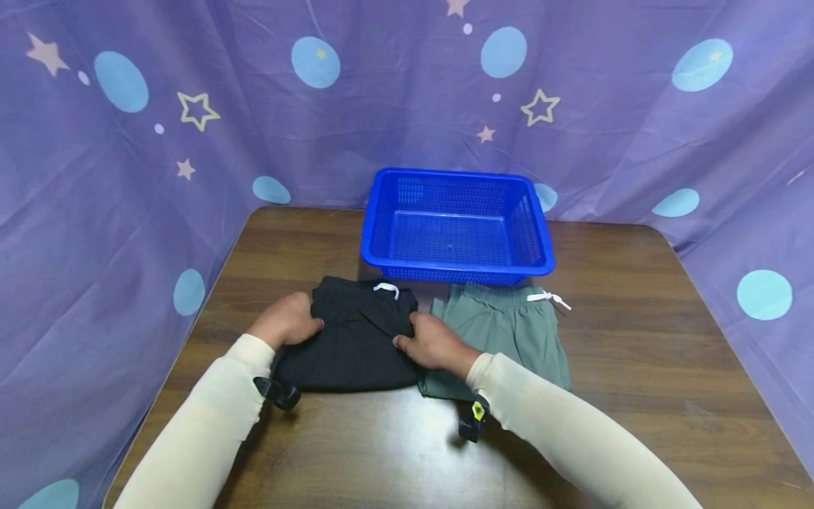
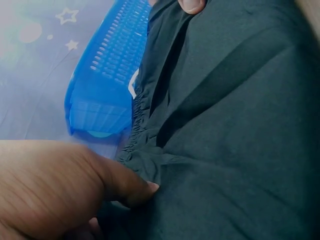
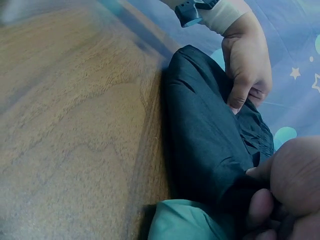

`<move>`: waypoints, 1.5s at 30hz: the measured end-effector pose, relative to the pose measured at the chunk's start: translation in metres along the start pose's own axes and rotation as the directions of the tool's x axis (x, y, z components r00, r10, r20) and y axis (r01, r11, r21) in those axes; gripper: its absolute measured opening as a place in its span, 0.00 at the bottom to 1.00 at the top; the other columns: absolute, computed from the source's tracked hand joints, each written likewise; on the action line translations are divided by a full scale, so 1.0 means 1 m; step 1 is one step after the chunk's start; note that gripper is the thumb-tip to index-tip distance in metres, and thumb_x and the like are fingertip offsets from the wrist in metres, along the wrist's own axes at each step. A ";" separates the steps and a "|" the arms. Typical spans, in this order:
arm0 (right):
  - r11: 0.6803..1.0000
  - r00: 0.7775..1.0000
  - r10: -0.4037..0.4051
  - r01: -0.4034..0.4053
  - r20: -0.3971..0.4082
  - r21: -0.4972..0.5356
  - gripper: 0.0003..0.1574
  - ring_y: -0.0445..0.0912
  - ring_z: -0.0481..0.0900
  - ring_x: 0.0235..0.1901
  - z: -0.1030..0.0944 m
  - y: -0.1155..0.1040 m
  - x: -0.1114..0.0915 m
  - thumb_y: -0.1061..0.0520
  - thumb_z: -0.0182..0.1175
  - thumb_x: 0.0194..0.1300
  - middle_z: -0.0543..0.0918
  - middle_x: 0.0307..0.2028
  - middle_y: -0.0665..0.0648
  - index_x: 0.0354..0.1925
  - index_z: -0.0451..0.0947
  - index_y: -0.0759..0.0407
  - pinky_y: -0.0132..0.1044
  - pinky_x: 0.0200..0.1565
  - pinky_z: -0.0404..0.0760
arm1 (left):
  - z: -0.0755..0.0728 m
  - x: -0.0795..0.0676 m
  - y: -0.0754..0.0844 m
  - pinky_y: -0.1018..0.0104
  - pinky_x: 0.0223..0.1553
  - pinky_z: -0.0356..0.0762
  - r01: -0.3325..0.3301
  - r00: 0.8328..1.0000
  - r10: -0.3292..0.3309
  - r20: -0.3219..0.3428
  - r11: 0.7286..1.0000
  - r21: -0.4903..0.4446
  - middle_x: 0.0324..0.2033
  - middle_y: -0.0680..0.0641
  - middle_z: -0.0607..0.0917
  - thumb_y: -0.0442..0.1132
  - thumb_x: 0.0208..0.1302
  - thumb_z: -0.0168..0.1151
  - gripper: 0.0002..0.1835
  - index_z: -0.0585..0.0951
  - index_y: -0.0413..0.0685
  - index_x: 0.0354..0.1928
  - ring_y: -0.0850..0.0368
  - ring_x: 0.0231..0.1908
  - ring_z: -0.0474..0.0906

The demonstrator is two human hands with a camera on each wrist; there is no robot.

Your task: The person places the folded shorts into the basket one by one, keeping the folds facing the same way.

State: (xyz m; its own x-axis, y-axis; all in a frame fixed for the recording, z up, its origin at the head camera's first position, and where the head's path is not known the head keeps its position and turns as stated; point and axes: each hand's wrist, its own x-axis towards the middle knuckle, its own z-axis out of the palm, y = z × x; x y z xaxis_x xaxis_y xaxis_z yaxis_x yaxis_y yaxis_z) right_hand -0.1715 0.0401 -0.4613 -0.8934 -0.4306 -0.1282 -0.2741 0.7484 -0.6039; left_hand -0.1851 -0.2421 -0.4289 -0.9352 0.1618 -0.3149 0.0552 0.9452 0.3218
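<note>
Black shorts (image 1: 356, 353) with an elastic waistband and a white drawstring (image 1: 386, 288) lie folded on the table. My left hand (image 1: 287, 322) pinches their left side near the waistband, thumb on top, as the left wrist view also shows. On the opposite side, my right hand (image 1: 435, 343) grips the edge of the black shorts between thumb and fingers. Green shorts (image 1: 509, 332) with a white drawstring (image 1: 548, 298) lie just to the right, partly under my right hand and forearm. In the right wrist view a corner of the green shorts (image 3: 185, 220) shows beside the black ones.
A blue plastic basket (image 1: 458, 271) with perforated walls stands at the back of the wooden table (image 1: 649, 339), right behind both pairs of shorts. Purple curtain (image 1: 407, 120) with stars and dots hangs behind the table and along its sides.
</note>
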 end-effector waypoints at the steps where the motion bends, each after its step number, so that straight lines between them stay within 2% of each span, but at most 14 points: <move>1: 1.000 1.000 -0.005 0.005 -0.004 0.005 0.16 0.54 0.82 0.36 0.000 0.000 0.000 0.50 0.67 0.67 0.81 0.30 0.58 0.35 0.76 0.62 0.50 0.41 0.80 | 0.001 0.000 0.000 0.40 0.53 0.76 -0.005 1.000 0.005 0.001 1.000 -0.001 0.48 0.24 0.82 0.40 0.65 0.65 0.23 0.78 0.21 0.49 0.29 0.50 0.80; 6: 0.999 0.999 -0.042 0.043 -0.033 0.033 0.15 0.50 0.80 0.31 -0.002 0.002 -0.003 0.51 0.67 0.66 0.78 0.26 0.54 0.31 0.74 0.58 0.48 0.37 0.78 | 0.004 -0.001 0.001 0.40 0.56 0.75 -0.001 1.000 0.002 0.008 1.000 -0.027 0.51 0.22 0.80 0.39 0.66 0.60 0.25 0.75 0.18 0.53 0.28 0.54 0.78; 10: 0.994 0.997 -0.058 0.063 -0.057 0.087 0.15 0.45 0.74 0.27 -0.006 0.003 -0.007 0.52 0.67 0.66 0.74 0.22 0.50 0.29 0.73 0.55 0.44 0.33 0.76 | 0.002 -0.003 0.005 0.40 0.56 0.74 0.002 1.000 -0.002 0.002 0.998 -0.060 0.51 0.23 0.80 0.38 0.67 0.58 0.24 0.76 0.20 0.54 0.30 0.54 0.78; 13: 0.988 0.994 -0.068 0.078 -0.080 0.132 0.14 0.44 0.72 0.25 -0.011 0.004 -0.011 0.52 0.66 0.66 0.72 0.21 0.48 0.29 0.73 0.55 0.42 0.31 0.74 | -0.002 -0.006 0.008 0.41 0.54 0.76 -0.022 1.000 0.022 -0.005 0.996 -0.089 0.48 0.27 0.83 0.38 0.67 0.58 0.21 0.78 0.24 0.52 0.34 0.51 0.80; 18: 0.974 0.990 -0.084 0.105 -0.110 0.203 0.09 0.42 0.74 0.28 -0.023 0.003 -0.020 0.53 0.66 0.66 0.77 0.24 0.48 0.33 0.78 0.56 0.40 0.33 0.76 | -0.012 -0.013 0.015 0.46 0.48 0.77 -0.082 0.997 0.080 -0.018 0.983 -0.163 0.40 0.37 0.85 0.36 0.67 0.59 0.13 0.82 0.31 0.46 0.45 0.43 0.79; 22: 0.959 0.985 -0.104 0.136 -0.138 0.248 0.07 0.41 0.76 0.29 -0.032 0.004 -0.028 0.55 0.66 0.66 0.81 0.28 0.48 0.36 0.81 0.58 0.40 0.34 0.77 | -0.022 -0.019 0.024 0.47 0.48 0.77 -0.136 0.991 0.131 -0.035 0.973 -0.185 0.39 0.39 0.86 0.36 0.67 0.59 0.13 0.83 0.32 0.46 0.47 0.42 0.79; 26: 0.951 0.981 -0.121 0.159 -0.153 0.265 0.07 0.41 0.76 0.29 -0.041 0.005 -0.036 0.56 0.67 0.65 0.82 0.28 0.48 0.36 0.81 0.58 0.39 0.34 0.77 | -0.030 -0.026 0.033 0.48 0.48 0.77 -0.147 0.989 0.144 -0.032 0.973 -0.179 0.40 0.40 0.86 0.37 0.67 0.58 0.14 0.82 0.32 0.47 0.47 0.42 0.79; 31: 0.943 0.982 -0.130 0.165 -0.137 0.290 0.06 0.41 0.77 0.30 -0.051 0.003 -0.046 0.56 0.67 0.66 0.83 0.28 0.47 0.36 0.80 0.57 0.39 0.35 0.77 | -0.036 -0.034 0.042 0.51 0.44 0.77 -0.146 0.989 0.144 -0.028 0.976 -0.164 0.35 0.44 0.84 0.37 0.67 0.58 0.11 0.82 0.35 0.43 0.51 0.37 0.77; 38: 0.951 0.979 -0.141 0.175 -0.146 0.254 0.06 0.41 0.77 0.30 -0.065 -0.003 -0.055 0.55 0.67 0.66 0.82 0.28 0.46 0.37 0.81 0.55 0.39 0.34 0.76 | -0.044 -0.044 0.053 0.52 0.41 0.77 -0.152 0.988 0.148 -0.035 0.975 -0.160 0.33 0.46 0.84 0.39 0.67 0.58 0.10 0.82 0.38 0.40 0.51 0.36 0.77; 45: 0.946 0.972 -0.150 0.195 -0.182 0.258 0.07 0.41 0.79 0.30 -0.083 -0.008 -0.062 0.55 0.67 0.65 0.84 0.29 0.47 0.38 0.81 0.57 0.40 0.33 0.77 | -0.060 -0.054 0.067 0.54 0.39 0.76 -0.190 0.982 0.185 -0.044 0.963 -0.192 0.30 0.47 0.82 0.39 0.69 0.56 0.09 0.81 0.40 0.39 0.52 0.33 0.77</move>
State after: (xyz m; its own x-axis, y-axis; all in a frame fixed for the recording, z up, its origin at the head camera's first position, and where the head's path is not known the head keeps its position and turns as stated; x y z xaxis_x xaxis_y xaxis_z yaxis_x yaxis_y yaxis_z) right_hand -0.1438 0.1023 -0.3831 -0.8918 -0.4391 0.1093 -0.3413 0.4942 -0.7995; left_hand -0.1522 -0.2051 -0.3365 -0.9233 0.3212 -0.2105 0.1635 0.8247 0.5414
